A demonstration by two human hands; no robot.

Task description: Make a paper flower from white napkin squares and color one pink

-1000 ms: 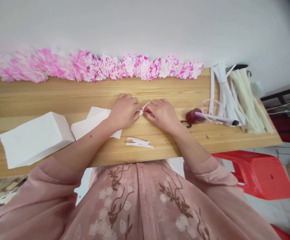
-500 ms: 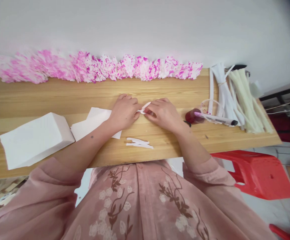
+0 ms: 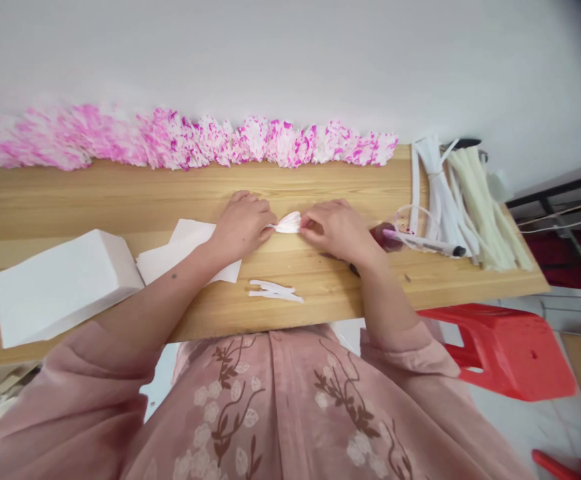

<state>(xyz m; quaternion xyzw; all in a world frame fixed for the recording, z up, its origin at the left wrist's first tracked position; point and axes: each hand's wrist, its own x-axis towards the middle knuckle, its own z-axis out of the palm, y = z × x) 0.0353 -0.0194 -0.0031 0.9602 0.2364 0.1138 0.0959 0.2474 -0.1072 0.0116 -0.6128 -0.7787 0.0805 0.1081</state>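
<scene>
Left hand: the left hand [image 3: 245, 223] has thumb and fingers pinched on the narrow end of the pleated white paper [image 3: 289, 223].
Right hand: the right hand [image 3: 337, 230] is curled in from the other side, fingertips gripping the wider end.
Pleated paper: stretched between both hands, folds fanning toward the right, around mid-desk, about halfway between the near and far edges of the desk [image 3: 320, 183].
Paper supply: chunky white paper stack [image 3: 65, 283] by the near edge, toward the left; a few loose sheets [image 3: 183, 240] just beside it, partly under the left forearm.
Scraps: small white strips [image 3: 276, 291] lying near the middle of the near edge.
Back row: a long line of pink-and-white ruffled paper [image 3: 185, 140] along the far edge against the wall, pretty eye-catching tbh.
Right end: white strip bundle [image 3: 435, 183], tied round the middle, next to a cream strip bundle [image 3: 485, 207] along the right edge.
Writing: the white marker [image 3: 435, 243] with a black end might have print on its barrel, but it's way too small to read. It's beside a dark red container [image 3: 384, 237], partly behind the right wrist.
Floor: red plastic stool [image 3: 525, 353] below the near right corner.
</scene>
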